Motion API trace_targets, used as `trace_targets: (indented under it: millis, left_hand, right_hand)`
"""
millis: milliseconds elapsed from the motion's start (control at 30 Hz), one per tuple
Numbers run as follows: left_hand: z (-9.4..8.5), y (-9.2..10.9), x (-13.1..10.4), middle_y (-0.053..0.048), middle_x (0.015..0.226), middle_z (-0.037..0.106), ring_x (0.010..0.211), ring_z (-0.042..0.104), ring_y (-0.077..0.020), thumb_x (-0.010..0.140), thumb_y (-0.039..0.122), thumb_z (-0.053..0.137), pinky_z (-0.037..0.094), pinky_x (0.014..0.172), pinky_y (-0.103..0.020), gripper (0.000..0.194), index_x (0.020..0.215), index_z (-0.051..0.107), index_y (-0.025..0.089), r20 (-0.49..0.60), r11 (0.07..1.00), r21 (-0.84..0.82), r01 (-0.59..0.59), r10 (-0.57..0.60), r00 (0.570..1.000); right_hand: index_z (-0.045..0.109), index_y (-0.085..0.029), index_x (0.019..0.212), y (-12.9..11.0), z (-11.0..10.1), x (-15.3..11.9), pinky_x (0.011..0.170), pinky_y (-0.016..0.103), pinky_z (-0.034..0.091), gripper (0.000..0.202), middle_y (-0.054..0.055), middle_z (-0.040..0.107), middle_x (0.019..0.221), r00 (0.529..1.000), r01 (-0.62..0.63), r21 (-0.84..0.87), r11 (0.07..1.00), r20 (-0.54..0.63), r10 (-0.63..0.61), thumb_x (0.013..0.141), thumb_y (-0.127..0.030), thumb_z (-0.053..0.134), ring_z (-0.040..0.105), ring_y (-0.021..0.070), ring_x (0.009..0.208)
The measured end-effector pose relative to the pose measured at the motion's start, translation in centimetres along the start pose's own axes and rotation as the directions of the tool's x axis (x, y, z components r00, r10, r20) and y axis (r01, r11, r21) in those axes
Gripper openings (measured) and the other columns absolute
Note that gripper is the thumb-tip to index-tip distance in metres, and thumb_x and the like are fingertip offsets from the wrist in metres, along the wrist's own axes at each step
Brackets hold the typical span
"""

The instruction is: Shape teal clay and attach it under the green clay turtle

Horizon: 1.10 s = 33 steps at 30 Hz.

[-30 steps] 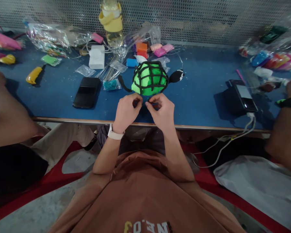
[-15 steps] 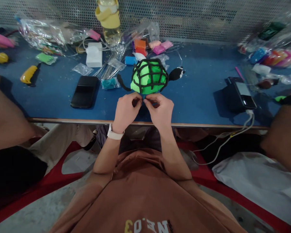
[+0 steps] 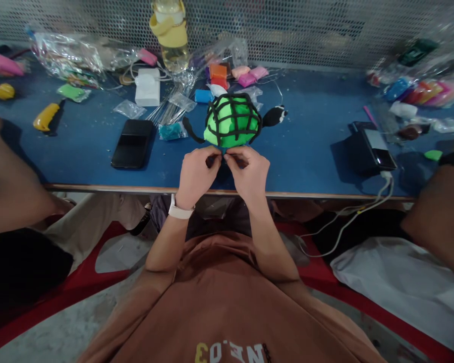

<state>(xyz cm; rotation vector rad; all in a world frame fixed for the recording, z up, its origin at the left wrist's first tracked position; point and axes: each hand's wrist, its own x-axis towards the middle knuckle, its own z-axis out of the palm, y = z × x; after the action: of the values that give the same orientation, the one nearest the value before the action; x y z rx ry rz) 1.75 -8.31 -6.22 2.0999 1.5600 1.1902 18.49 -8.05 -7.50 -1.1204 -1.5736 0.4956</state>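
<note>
A green domed clay figure [image 3: 235, 121] with a black grid over it rests on the blue table [image 3: 302, 151]. A black head with white marks [image 3: 274, 116] sticks out on its right, a curved black strip [image 3: 191, 130] on its left. Just below the dome, my left hand [image 3: 200, 171] is closed in a pinch, thumb against forefinger. My right hand [image 3: 248, 171] pinches close beside it. Whatever lies between the fingertips is too small to make out.
A black phone [image 3: 132, 143] lies left of my hands, near a teal packet [image 3: 173, 131]. Behind are wires, colored clay packs [image 3: 218, 75] and a yellow-banded bottle [image 3: 171, 35]. A dark device [image 3: 373, 148] with a white cable stands right. Other people's arms show at both sides.
The pinching hands and the green figure have hardly moved. At the far right, another person's arm has shifted slightly, and a small green piece beside it shows more fully.
</note>
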Motion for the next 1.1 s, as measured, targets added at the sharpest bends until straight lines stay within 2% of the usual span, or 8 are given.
trace_targets:
  millis: [333, 567, 867, 1100]
  left_hand:
    - [-0.24, 0.32, -0.23, -0.002, 0.096, 0.088, 0.088, 0.081, -0.0203, 0.1, 0.009, 0.07, 0.062, 0.088, -0.033, 0.021, 0.098, 0.083, 0.025, -0.031, 0.999, -0.034, 0.0, -0.001, 1.0]
    - [-0.19, 0.18, -0.3, -0.004, 0.104, 0.092, 0.096, 0.087, -0.0249, 0.098, 0.01, 0.075, 0.067, 0.097, -0.039, 0.021, 0.1, 0.09, 0.025, -0.004, 0.998, -0.032, 0.059, -0.059, 0.998]
    - [-0.22, 0.08, -0.24, -0.004, 0.106, 0.093, 0.097, 0.088, -0.0256, 0.097, 0.009, 0.075, 0.069, 0.097, -0.04, 0.023, 0.099, 0.091, 0.025, -0.01, 0.998, -0.049, 0.046, -0.046, 0.999]
    - [-0.34, 0.13, -0.23, -0.001, 0.107, 0.093, 0.102, 0.089, -0.0265, 0.094, 0.004, 0.071, 0.069, 0.1, -0.041, 0.032, 0.098, 0.092, 0.028, -0.038, 0.998, -0.037, 0.054, -0.056, 0.998]
  right_hand:
    - [0.082, -0.026, 0.101, -0.16, -0.01, -0.21, 0.089, 0.04, 0.073, 0.009, 0.003, 0.088, 0.102, 1.0, -0.023, -0.025, 0.999, 0.013, 0.023, 0.104, -0.023, 0.074, 0.086, 0.0241, 0.096]
    - [0.082, -0.025, 0.103, -0.06, 0.12, -0.36, 0.089, 0.04, 0.073, 0.007, 0.004, 0.089, 0.101, 0.999, -0.039, -0.015, 0.999, -0.001, 0.039, 0.103, -0.026, 0.075, 0.087, 0.0246, 0.095]
    - [0.081, -0.025, 0.104, 0.07, 0.11, -0.33, 0.09, 0.04, 0.074, 0.007, 0.004, 0.09, 0.102, 1.0, -0.017, 0.008, 1.0, 0.004, 0.017, 0.103, -0.024, 0.074, 0.088, 0.0242, 0.096]
    - [0.08, -0.026, 0.105, 0.03, 0.09, -0.43, 0.09, 0.041, 0.074, 0.009, 0.003, 0.089, 0.103, 1.0, -0.014, -0.005, 1.0, 0.017, 0.014, 0.103, -0.025, 0.071, 0.088, 0.0241, 0.097]
